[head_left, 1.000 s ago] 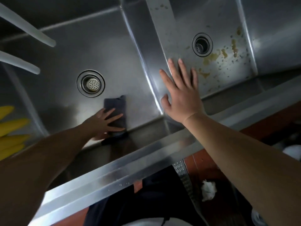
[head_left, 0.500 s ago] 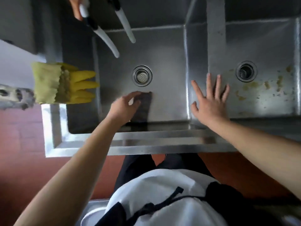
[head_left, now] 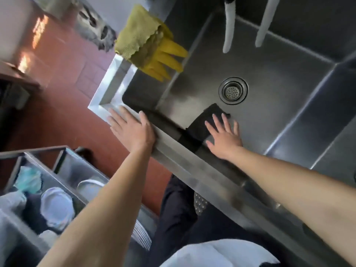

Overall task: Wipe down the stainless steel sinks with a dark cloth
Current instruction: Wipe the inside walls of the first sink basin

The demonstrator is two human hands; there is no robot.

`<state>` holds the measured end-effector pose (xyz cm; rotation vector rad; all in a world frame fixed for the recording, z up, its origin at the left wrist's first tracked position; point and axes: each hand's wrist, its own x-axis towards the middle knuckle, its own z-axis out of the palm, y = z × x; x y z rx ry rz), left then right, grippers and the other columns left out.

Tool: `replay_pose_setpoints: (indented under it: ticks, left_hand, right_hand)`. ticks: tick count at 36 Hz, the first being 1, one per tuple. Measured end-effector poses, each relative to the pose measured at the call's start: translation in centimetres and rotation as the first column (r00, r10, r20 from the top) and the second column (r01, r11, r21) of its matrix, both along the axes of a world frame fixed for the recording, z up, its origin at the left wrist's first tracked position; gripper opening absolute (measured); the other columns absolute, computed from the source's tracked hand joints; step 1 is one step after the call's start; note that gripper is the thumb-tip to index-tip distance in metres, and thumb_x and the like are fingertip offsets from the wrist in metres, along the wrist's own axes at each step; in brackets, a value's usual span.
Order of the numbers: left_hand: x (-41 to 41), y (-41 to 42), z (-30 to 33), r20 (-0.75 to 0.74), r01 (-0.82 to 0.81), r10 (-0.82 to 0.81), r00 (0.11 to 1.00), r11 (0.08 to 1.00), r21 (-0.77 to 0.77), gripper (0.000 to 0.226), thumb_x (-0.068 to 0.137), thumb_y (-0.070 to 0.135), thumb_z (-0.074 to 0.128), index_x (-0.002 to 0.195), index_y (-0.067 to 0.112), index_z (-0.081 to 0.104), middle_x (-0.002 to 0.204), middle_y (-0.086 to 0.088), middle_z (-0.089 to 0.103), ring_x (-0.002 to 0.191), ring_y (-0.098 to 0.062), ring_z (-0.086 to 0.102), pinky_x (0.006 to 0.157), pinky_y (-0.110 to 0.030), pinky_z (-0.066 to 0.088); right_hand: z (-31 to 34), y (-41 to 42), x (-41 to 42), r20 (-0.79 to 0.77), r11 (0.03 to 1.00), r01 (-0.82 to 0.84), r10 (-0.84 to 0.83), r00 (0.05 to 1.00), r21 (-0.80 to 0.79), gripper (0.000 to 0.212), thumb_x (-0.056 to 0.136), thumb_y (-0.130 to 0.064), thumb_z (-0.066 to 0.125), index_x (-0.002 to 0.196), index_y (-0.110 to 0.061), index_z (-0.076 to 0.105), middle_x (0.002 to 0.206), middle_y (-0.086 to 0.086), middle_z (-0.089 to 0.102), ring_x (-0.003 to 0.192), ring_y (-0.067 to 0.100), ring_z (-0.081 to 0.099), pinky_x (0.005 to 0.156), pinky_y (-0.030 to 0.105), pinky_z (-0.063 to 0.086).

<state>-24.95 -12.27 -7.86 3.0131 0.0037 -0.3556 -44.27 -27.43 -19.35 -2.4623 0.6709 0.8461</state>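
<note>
The dark cloth (head_left: 202,120) lies on the floor of the left stainless steel sink (head_left: 279,105), against its front wall and just below the round drain (head_left: 233,91). My right hand (head_left: 224,137) presses flat on the cloth with its fingers spread and straight. Outside the basin, my left hand (head_left: 131,130) rests flat on the sink's front rim (head_left: 183,153) near the left corner and holds nothing.
Yellow rubber gloves and a yellow cloth (head_left: 152,47) hang over the sink's left rim. Two white tap hoses (head_left: 229,26) hang at the back. A steel cart with plates (head_left: 55,205) stands at lower left on the red floor.
My left hand has left the cloth and moved to the front rim. My right hand has come off the divider onto the cloth. The view has swung left.
</note>
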Motion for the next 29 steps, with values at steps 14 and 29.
replay_pose_setpoints:
  ticks: [14, 29]
  left_hand:
    - [-0.1, 0.4, -1.3, 0.154, 0.007, 0.003, 0.988, 0.998, -0.067, 0.063, 0.097, 0.039, 0.037, 0.155, 0.017, 0.029, 0.165, -0.011, 0.014, 0.153, -0.028, 0.006, 0.124, -0.038, 0.001]
    - [-0.2, 0.3, -1.3, 0.171, -0.01, 0.036, 0.985, 0.988, -0.151, 0.061, 0.096, 0.033, 0.045, 0.152, 0.011, 0.037, 0.163, -0.016, 0.018, 0.152, -0.033, 0.009, 0.125, -0.044, 0.008]
  right_hand:
    - [-11.2, 0.9, 9.6, 0.114, 0.967, -0.239, 0.248, 0.962, -0.082, 0.069, 0.092, -0.069, 0.006, 0.156, -0.042, 0.005, 0.167, -0.003, -0.004, 0.152, 0.026, -0.016, 0.114, 0.064, -0.013]
    - [-12.6, 1.7, 18.5, 0.302, 0.981, -0.054, 0.11, 0.947, -0.187, 0.08, 0.096, -0.062, 0.024, 0.159, -0.017, 0.007, 0.167, 0.006, 0.005, 0.154, 0.027, 0.002, 0.116, 0.063, -0.008]
